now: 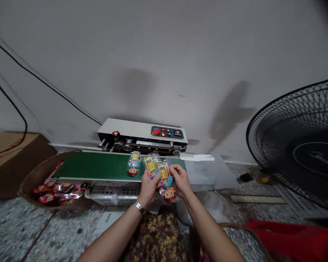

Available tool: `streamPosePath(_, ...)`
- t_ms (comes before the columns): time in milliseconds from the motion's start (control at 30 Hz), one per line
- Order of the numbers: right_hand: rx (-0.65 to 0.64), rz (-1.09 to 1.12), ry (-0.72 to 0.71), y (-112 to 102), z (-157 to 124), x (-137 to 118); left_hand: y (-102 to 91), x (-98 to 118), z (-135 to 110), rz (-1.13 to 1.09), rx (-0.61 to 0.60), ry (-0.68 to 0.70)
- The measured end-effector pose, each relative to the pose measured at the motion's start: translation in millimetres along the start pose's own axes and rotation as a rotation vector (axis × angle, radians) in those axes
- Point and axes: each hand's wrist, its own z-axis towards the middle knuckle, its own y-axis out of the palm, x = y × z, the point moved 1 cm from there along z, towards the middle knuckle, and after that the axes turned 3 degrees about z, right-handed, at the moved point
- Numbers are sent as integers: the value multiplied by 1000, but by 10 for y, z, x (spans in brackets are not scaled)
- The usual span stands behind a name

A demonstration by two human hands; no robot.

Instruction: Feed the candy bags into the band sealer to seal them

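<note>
My left hand (149, 187) is closed on a small stack of toy packets (158, 171), clear bags with yellow cards and a cartoon head at the bottom. My right hand (181, 179) pinches the right edge of the same stack. Both hands hover over the right end of the green conveyor belt (93, 165) of a sealing machine (142, 135). One single packet (133, 163) lies flat on the belt just left of my hands. A watch sits on my left wrist.
A brown bowl-shaped bin (41, 174) at the belt's left end holds several sealed packets (57, 191). A cardboard box (11, 156) stands far left, a black fan (300, 145) at right. Red cloth (289, 236) lies at lower right on the speckled floor.
</note>
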Motion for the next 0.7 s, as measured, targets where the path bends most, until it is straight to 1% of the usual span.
streamPosePath(100,46,134,101,10,-22,33,10,0,-25,-1,-23,-21)
streamPosePath(233,82,240,120,10,-35,-1,39,54,-57,-19,-29,-19)
streamPosePath(333,105,297,182,-2,-27,-41,36,80,-67,-26,-26,-27)
streamPosePath(433,106,235,197,-10,-13,-48,5,67,-58,-53,-31,-26)
streamPosePath(500,73,181,198,-8,-6,-31,-18,48,-42,-72,-42,-24)
streamPosePath(600,8,138,239,1,-5,-1,-32,28,-18,-81,-49,-30)
streamPosePath(633,-9,110,227,6,-8,3,-30,26,-13,-79,-48,-30)
streamPosePath(700,-11,21,125,11,-9,4,-17,25,-9,-75,-51,-29)
